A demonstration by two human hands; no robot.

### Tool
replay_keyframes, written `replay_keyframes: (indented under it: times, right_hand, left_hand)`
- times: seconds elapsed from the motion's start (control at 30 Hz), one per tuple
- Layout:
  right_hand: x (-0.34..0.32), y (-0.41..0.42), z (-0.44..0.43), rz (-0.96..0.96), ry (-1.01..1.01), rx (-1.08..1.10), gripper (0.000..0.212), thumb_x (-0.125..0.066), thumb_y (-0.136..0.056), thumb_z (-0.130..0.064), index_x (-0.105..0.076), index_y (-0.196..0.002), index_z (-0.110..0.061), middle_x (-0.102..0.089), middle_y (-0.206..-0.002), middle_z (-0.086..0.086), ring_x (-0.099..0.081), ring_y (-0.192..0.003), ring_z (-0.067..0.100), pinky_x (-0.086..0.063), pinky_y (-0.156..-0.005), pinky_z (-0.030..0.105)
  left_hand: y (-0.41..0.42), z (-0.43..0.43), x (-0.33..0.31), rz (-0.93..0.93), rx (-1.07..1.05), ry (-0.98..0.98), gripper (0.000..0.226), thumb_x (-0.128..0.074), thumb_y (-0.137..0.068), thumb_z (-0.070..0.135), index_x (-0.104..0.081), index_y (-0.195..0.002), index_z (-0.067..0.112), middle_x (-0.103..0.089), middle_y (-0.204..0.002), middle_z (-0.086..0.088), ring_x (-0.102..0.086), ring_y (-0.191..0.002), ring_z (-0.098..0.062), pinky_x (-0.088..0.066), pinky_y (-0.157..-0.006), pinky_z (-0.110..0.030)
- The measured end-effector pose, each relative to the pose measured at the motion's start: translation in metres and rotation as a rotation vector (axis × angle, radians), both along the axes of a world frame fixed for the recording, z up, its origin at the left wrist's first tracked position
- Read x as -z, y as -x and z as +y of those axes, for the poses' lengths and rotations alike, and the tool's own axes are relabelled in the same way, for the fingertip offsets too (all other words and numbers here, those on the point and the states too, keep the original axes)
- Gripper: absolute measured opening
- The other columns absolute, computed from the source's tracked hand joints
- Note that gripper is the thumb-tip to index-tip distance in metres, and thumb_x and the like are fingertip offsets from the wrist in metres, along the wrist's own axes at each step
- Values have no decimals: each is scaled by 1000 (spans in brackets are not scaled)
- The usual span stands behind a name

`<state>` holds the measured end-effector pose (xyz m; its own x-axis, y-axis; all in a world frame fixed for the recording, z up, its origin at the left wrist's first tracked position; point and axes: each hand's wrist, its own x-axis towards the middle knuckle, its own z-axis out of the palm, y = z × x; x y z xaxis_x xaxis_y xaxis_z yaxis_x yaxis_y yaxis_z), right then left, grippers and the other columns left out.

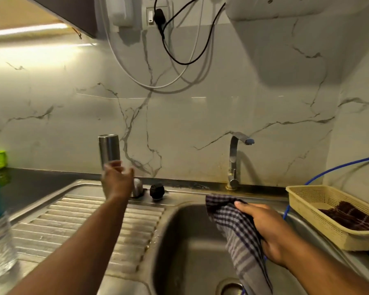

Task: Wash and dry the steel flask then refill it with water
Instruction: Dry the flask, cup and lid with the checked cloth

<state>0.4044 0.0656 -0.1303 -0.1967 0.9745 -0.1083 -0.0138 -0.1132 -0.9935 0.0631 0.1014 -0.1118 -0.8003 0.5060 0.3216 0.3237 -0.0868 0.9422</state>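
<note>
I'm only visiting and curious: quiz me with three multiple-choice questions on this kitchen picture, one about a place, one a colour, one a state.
1. Where is the blue-and-white checked cloth? A in the right hand, over the steel sink basin; B spread on the floor; C hung on a hook.
2. What colour is the mesh plastic basket right of the basin? A blue; B beige; C red.
3. What is the left hand doing? A lying flat and empty; B gripping the cylindrical steel flask; C holding a spoon.
Answers: 1 A, the fingers clutch it above the basin; 2 B, its walls are pale beige; 3 B, fingers wrap the flask's lower end.
</note>
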Motion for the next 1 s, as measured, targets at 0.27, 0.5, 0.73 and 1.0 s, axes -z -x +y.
replay_keyframes:
  times: [0.27, 0.5, 0.73, 1.0]
  right_hand:
    - [4, 9, 6, 176, 114, 48, 26, -59, -100, -24, -71, -114, -6, -78, -101, 13, -77, -92, 31, -55, -90, 44]
    - [16, 11, 15, 191, 121, 59, 22, -57, -100, -23, -71, -108, -8, -78, -100, 13, -77, -92, 30, -55, -90, 43]
    - [12, 9, 14, 316, 127, 104, 24, -60, -98, -25, -68, -116, -11, -77, -109, 14, -72, -105, 33, -53, -97, 46]
    - [-7, -10, 5, 487, 91, 152, 47, -75, -85, -18, -62, -129, -7, -74, -115, 18, -69, -109, 37, -55, -92, 50]
  left_hand:
    - [109, 51, 13, -2, -23, 326, 135, -88, -71, 47, 5, -159, 4, -15, -163, -27, -15, -151, -45, -21, -123, -56]
    - [138, 72, 31, 33, 175, 256, 82, -85, -79, 29, -39, -145, 10, -58, -135, -21, -57, -122, -38, -48, -104, -51]
    - [99, 33, -4, 124, 139, 61, 63, -78, -85, 44, -44, -124, 9, -56, -115, -20, -59, -99, -35, -55, -86, -51]
    - [-47, -41, -25, -429, 715, -85, 76, -80, -78, 47, -51, -137, 8, -69, -116, -20, -71, -91, -33, -61, -74, -44]
